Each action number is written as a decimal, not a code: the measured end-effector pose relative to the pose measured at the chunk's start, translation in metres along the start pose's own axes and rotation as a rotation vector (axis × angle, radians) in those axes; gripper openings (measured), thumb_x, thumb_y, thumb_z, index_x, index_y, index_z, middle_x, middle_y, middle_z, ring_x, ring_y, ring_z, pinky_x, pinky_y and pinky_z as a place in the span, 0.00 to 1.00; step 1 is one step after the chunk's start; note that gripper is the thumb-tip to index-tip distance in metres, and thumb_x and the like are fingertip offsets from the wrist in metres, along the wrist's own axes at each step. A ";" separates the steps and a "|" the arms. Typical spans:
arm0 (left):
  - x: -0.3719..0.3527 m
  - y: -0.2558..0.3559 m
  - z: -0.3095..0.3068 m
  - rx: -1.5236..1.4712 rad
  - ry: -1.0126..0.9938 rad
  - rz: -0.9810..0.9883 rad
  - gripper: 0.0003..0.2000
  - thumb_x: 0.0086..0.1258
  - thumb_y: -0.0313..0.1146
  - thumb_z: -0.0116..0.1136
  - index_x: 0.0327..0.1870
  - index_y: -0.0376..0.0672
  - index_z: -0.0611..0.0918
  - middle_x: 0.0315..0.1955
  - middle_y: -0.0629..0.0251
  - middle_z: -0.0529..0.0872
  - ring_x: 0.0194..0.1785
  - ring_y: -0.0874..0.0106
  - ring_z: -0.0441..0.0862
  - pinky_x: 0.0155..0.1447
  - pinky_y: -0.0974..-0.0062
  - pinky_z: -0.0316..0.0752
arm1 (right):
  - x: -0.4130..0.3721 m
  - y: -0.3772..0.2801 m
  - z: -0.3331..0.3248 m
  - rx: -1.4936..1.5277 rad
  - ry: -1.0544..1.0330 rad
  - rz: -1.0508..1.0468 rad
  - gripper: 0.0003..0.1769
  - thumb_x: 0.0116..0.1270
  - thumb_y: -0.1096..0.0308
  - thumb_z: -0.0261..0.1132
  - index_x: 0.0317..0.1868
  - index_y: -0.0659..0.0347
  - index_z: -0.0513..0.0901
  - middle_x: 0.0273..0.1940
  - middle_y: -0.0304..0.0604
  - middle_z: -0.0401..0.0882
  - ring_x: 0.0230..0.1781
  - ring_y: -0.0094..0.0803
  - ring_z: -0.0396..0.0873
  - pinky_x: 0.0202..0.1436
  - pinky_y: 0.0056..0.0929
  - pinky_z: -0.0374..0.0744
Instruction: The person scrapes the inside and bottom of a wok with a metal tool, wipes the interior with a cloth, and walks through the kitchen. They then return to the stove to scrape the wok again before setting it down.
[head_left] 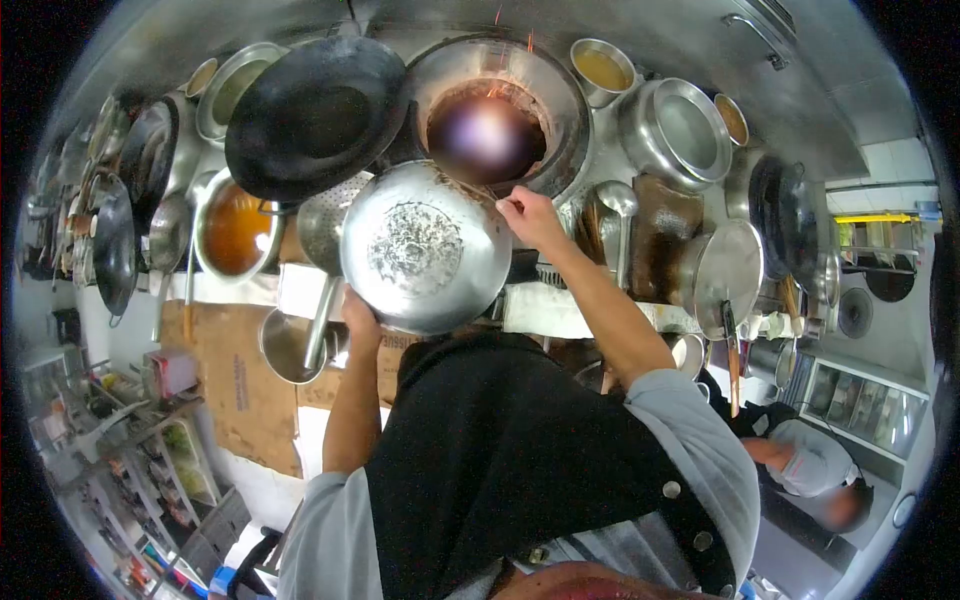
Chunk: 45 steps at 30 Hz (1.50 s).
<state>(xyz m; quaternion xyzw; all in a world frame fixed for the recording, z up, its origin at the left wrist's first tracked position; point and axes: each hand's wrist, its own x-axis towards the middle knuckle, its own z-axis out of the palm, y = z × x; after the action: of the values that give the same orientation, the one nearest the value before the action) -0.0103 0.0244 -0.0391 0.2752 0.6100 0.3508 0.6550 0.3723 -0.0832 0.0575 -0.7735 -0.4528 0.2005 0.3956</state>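
Observation:
A round silver metal bowl (425, 247) is tilted up in front of my chest, its scuffed bottom facing the camera. My left hand (359, 315) grips its lower left edge. With pinched fingers, my right hand (528, 215) holds its upper right rim. Just beyond the bowl is a round stove opening (497, 62) with a bright glow inside. A large black wok (318, 118) rests to the left of the opening. Between wok and bowl lies a perforated strainer (322, 222), its handle pointing down toward my left forearm.
A pot of orange liquid (236, 232) stands at left. On the right are a ladle (617, 200), a metal pot (688, 130), and a round wire-mesh skimmer (728, 275). Cardboard (240, 385) lies at lower left. Another person (812, 465) is at lower right, beside shelving.

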 end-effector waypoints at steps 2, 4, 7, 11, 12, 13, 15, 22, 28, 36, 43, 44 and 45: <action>0.006 0.001 0.002 0.157 0.037 0.077 0.28 0.94 0.45 0.35 0.71 0.27 0.77 0.61 0.47 0.87 0.60 0.59 0.86 0.68 0.62 0.80 | -0.004 0.028 -0.005 -0.072 -0.028 0.045 0.19 0.73 0.52 0.72 0.39 0.63 0.86 0.34 0.57 0.88 0.37 0.57 0.89 0.42 0.49 0.84; -0.007 0.009 0.010 0.124 0.040 0.085 0.28 0.94 0.45 0.35 0.71 0.26 0.78 0.60 0.47 0.87 0.60 0.59 0.86 0.67 0.61 0.81 | -0.014 0.030 -0.020 -0.174 -0.087 0.107 0.20 0.73 0.51 0.72 0.40 0.63 0.86 0.34 0.57 0.88 0.37 0.57 0.88 0.42 0.49 0.84; -0.013 0.006 0.009 0.153 0.036 0.135 0.28 0.94 0.44 0.35 0.70 0.26 0.78 0.60 0.47 0.87 0.59 0.58 0.86 0.65 0.60 0.81 | -0.009 0.004 0.005 -0.008 -0.012 0.059 0.20 0.73 0.52 0.72 0.38 0.64 0.85 0.33 0.58 0.88 0.36 0.56 0.88 0.42 0.48 0.84; -0.015 0.008 0.010 0.306 0.087 0.172 0.28 0.93 0.44 0.36 0.70 0.25 0.78 0.60 0.45 0.86 0.59 0.57 0.86 0.64 0.58 0.82 | -0.019 0.016 -0.004 -0.029 -0.016 0.175 0.19 0.74 0.53 0.71 0.41 0.65 0.85 0.34 0.58 0.87 0.36 0.52 0.88 0.43 0.47 0.83; -0.020 0.013 0.012 0.331 0.077 0.166 0.28 0.93 0.45 0.37 0.70 0.25 0.78 0.60 0.45 0.86 0.59 0.57 0.86 0.64 0.58 0.81 | -0.021 0.012 -0.008 -0.073 -0.027 0.219 0.19 0.74 0.54 0.71 0.41 0.65 0.85 0.34 0.58 0.87 0.36 0.51 0.88 0.43 0.47 0.83; -0.023 0.018 0.014 0.354 0.067 0.161 0.28 0.93 0.45 0.37 0.70 0.25 0.77 0.60 0.45 0.86 0.59 0.56 0.86 0.64 0.58 0.81 | -0.024 0.007 -0.006 -0.035 -0.015 0.237 0.19 0.74 0.54 0.71 0.41 0.65 0.85 0.34 0.58 0.87 0.36 0.51 0.88 0.42 0.47 0.83; -0.023 0.015 0.014 0.325 0.059 0.150 0.28 0.92 0.45 0.38 0.70 0.25 0.78 0.60 0.44 0.86 0.59 0.56 0.86 0.64 0.58 0.81 | -0.030 -0.003 0.007 0.084 -0.006 0.213 0.19 0.74 0.54 0.71 0.41 0.65 0.85 0.34 0.57 0.87 0.36 0.51 0.88 0.43 0.47 0.83; -0.010 -0.001 0.006 0.177 0.067 0.144 0.28 0.91 0.47 0.43 0.69 0.27 0.79 0.61 0.47 0.86 0.60 0.57 0.86 0.63 0.59 0.82 | -0.045 0.006 0.013 0.096 0.039 0.237 0.20 0.75 0.52 0.70 0.41 0.65 0.85 0.36 0.59 0.88 0.37 0.54 0.88 0.44 0.47 0.83; -0.003 -0.002 0.006 0.246 0.039 0.197 0.26 0.91 0.45 0.43 0.67 0.28 0.80 0.59 0.49 0.87 0.59 0.59 0.86 0.63 0.60 0.82 | -0.050 0.020 0.013 0.064 0.056 0.297 0.20 0.75 0.52 0.70 0.42 0.65 0.84 0.39 0.60 0.89 0.40 0.57 0.88 0.46 0.50 0.84; 0.005 -0.014 -0.006 0.199 0.018 0.161 0.27 0.91 0.46 0.41 0.70 0.28 0.79 0.62 0.48 0.86 0.61 0.58 0.86 0.66 0.59 0.81 | -0.076 0.022 0.011 -0.142 0.167 0.308 0.17 0.75 0.54 0.70 0.44 0.63 0.85 0.37 0.59 0.90 0.42 0.62 0.88 0.47 0.56 0.84; -0.011 0.008 0.009 0.179 0.080 0.110 0.28 0.91 0.47 0.42 0.71 0.29 0.78 0.63 0.48 0.86 0.63 0.58 0.85 0.67 0.60 0.81 | -0.110 0.018 -0.008 -0.223 0.213 0.290 0.14 0.75 0.55 0.70 0.45 0.58 0.86 0.39 0.55 0.91 0.41 0.60 0.89 0.46 0.56 0.85; -0.011 0.006 0.008 0.172 0.062 0.112 0.28 0.91 0.48 0.42 0.72 0.29 0.78 0.63 0.48 0.86 0.63 0.58 0.85 0.67 0.60 0.81 | -0.111 0.017 -0.010 -0.244 0.185 0.286 0.14 0.75 0.54 0.70 0.45 0.58 0.86 0.39 0.55 0.91 0.41 0.60 0.89 0.46 0.56 0.85; -0.014 0.007 0.011 0.149 0.060 0.087 0.28 0.91 0.48 0.42 0.72 0.29 0.78 0.64 0.49 0.86 0.63 0.58 0.85 0.67 0.60 0.81 | -0.109 0.010 -0.015 -0.266 0.158 0.280 0.14 0.75 0.54 0.70 0.45 0.58 0.86 0.39 0.55 0.91 0.41 0.60 0.89 0.46 0.56 0.85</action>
<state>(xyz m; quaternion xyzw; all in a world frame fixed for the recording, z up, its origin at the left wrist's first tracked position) -0.0008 0.0184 -0.0241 0.3389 0.6411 0.3408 0.5983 0.3324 -0.1860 0.0539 -0.8876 -0.3307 0.1308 0.2926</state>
